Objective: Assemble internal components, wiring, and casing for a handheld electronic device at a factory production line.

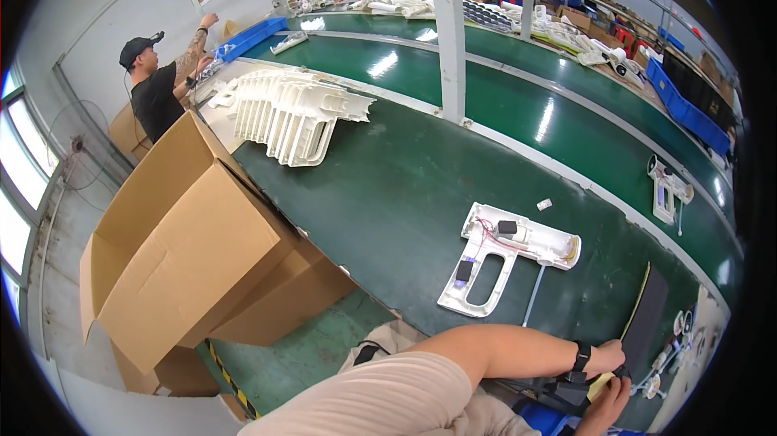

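Note:
At the right end of the bench, both my hands are together at the near end of a black foam-like sheet with a yellowish edge. My left hand, a dark band on its wrist, is closed on that end. Just below it, the fingers of my right hand are pinched at the same spot, by a small yellow piece. To their left lies an open white plastic housing half, with a looped handle, red wires, black blocks and a thin rod sticking out.
Ribbed white housings are stacked at the bench's far left. A large cardboard box stands open beside it. Beyond a white post runs a green conveyor with another assembly. Small parts lie far right. Two people work farther off.

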A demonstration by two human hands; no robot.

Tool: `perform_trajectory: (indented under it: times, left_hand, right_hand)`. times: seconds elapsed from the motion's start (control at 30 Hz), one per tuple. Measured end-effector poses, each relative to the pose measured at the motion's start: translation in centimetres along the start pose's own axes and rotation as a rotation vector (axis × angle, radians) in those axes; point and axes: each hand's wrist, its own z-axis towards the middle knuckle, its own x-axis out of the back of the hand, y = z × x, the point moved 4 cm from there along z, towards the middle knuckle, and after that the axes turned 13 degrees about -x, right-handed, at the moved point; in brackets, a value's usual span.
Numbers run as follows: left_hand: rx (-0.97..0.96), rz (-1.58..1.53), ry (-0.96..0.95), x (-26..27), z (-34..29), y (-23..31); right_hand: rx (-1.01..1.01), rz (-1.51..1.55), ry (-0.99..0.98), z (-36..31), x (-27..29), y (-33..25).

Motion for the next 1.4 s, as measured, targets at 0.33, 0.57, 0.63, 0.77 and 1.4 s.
perform_trajectory:
  times: [0.33,0.57,0.63,0.77,1.4]
  left_hand:
    - [-0.089,0.200,0.061,-0.6,0.0,-0.9]
    - [-0.305,0.462,-0.067,2.0,-0.2,-0.2]
    - [-0.174,0.188,0.089,3.5,0.1,-2.1]
    - [-0.131,0.495,-0.034,1.0,-1.4,1.7]
    - [-0.478,1.041,0.506,21.7,-27.7,18.6]
  right_hand:
    - [-0.165,0.014,-0.066,-0.9,-2.1,2.9]
    - [-0.072,0.168,-0.126,-1.0,-2.6,2.4]
    - [-0.276,0.477,-0.067,-0.7,-2.3,1.8]
    - [-0.702,1.074,0.123,-1.1,0.8,8.8]
    - [-0.386,0.231,-0.266,41.1,-20.4,11.5]
